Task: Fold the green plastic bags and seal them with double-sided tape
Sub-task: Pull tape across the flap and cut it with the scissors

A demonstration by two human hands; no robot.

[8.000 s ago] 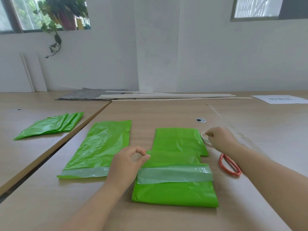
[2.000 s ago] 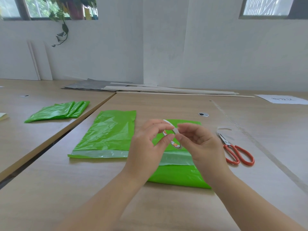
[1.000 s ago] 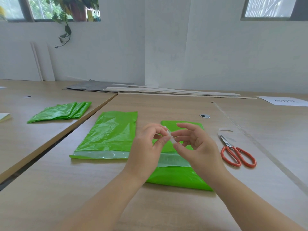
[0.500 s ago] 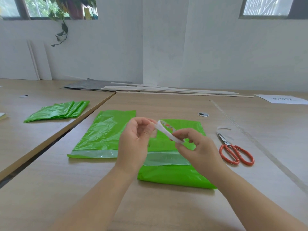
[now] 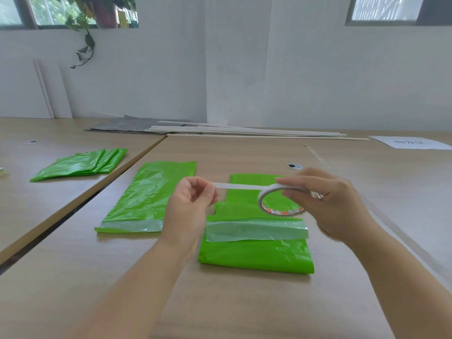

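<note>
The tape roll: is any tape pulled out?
Pulled out: a white strip stretches from the roll in the right hand to the left hand.

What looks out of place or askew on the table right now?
Nothing stands out. The left hand and right hand hold the tape straight over the folded bag; the flat bag and the stack lie neat.

Legible text: none. White sheet (image 5: 413,143), far right beyond the grip: faint characters, unreadable. Tape roll (image 5: 281,212) core: coloured pattern only.
</note>
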